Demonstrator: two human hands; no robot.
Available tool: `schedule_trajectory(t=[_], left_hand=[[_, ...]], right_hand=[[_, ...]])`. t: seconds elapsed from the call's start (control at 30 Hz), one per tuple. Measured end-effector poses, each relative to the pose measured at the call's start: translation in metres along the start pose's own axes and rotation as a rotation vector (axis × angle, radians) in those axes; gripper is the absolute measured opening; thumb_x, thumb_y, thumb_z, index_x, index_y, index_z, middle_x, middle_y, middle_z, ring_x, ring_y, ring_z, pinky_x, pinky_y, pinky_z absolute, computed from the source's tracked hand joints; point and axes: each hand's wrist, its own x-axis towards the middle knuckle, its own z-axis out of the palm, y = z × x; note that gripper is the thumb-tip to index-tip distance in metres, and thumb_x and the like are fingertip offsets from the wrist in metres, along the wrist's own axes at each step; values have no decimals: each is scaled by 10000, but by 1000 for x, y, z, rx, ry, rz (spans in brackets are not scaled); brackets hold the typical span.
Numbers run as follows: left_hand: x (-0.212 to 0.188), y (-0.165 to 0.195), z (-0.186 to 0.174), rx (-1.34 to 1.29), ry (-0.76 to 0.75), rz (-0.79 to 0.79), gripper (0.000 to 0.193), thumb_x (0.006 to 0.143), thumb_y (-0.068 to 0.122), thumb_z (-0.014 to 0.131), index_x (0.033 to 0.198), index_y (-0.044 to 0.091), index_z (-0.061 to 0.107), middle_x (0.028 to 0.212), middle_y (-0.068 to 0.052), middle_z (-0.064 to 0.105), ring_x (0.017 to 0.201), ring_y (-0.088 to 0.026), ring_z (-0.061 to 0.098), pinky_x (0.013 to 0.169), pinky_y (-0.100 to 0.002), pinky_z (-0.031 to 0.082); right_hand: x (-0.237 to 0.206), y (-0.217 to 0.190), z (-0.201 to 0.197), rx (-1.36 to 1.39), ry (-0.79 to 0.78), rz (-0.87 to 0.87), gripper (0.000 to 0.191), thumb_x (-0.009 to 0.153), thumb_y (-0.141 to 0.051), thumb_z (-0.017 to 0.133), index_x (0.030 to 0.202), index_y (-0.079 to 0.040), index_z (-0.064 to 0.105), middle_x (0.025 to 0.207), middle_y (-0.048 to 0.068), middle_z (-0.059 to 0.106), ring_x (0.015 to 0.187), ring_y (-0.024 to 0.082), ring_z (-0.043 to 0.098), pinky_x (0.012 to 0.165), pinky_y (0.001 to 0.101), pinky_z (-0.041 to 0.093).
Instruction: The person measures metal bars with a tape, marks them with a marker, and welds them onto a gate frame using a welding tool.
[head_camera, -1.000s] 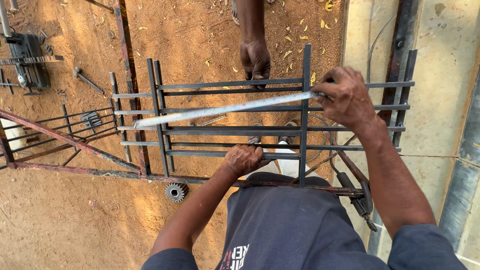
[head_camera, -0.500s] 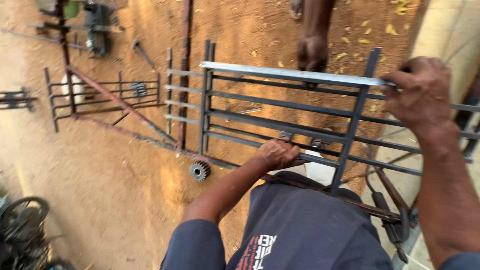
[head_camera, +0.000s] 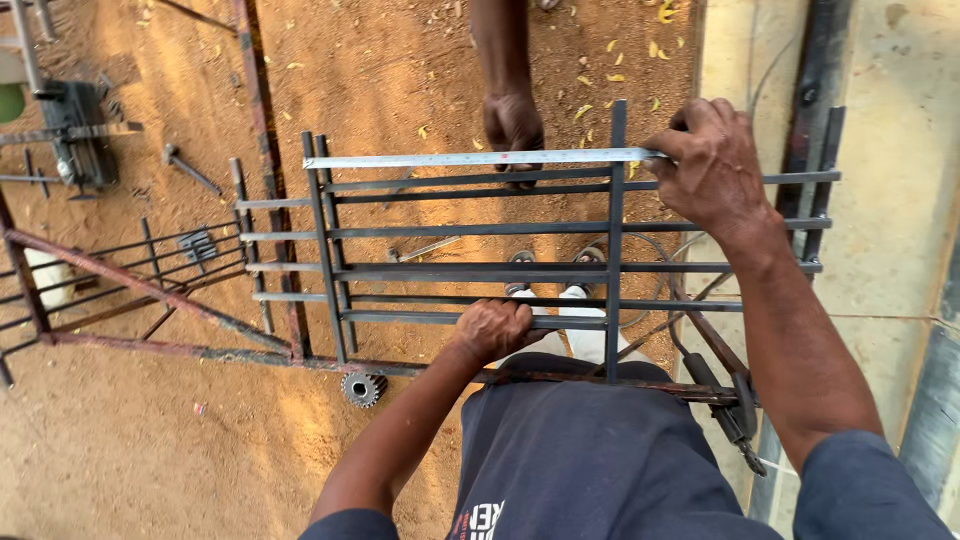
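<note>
A long flat silver steel strip (head_camera: 470, 158), now lying level across the top of the dark welded steel bar grille (head_camera: 480, 270) at frame centre, is being pinched in the closed right hand (head_camera: 712, 165), while a lower bar is being gripped by the closed left hand (head_camera: 497, 328) and the far side is being steadied by another person's hand (head_camera: 513, 125).

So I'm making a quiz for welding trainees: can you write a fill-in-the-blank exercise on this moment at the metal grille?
1. The right hand holds one end of a ____ stretched along the top of the grille.
2. The left hand grips a ____ bar of the grille.
3. A second person's hand rests at the grille's ____ edge.
4. On the dirt by the grille's near left corner lies a small toothed ____.

Missing words: tape measure; lower; far; gear
</note>
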Motion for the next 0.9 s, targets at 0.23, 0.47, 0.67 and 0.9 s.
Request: schedule_trajectory(t=[0.23,0.47,0.67,0.9], left_hand=[[0,-2,8,76,101,38,583,1059,604,387,808,102,546,625,-111,656,475,-207,638,457,-407,546],[-1,-3,8,106,179,60,568,1061,583,422,783,104,550,596,-97,653,472,-206,646,455,-405,550],[-1,-2,6,89,212,70,532,1063,552,463,798,101,558,603,-104,653,473,-204,650,457,-397,555],[0,-3,10,93,192,73,533,1054,555,472,824,83,562,613,-118,659,485,-199,661,455,-393,561]], right_hand=[[7,1,-2,8,5,-1,109,984,-232,789,1061,-162,821,1040,114,699,1039,254,616,967,470,462],[9,0,-4,13,32,-1,117,962,-243,803,1036,-155,820,1010,95,684,1027,246,603,971,469,453],[13,2,-3,2,28,-2,105,951,-227,810,1031,-159,820,1017,95,679,1030,248,601,969,465,454],[16,1,-8,18,24,2,104,955,-214,801,1053,-179,815,1027,96,676,1043,248,608,1002,485,459]])
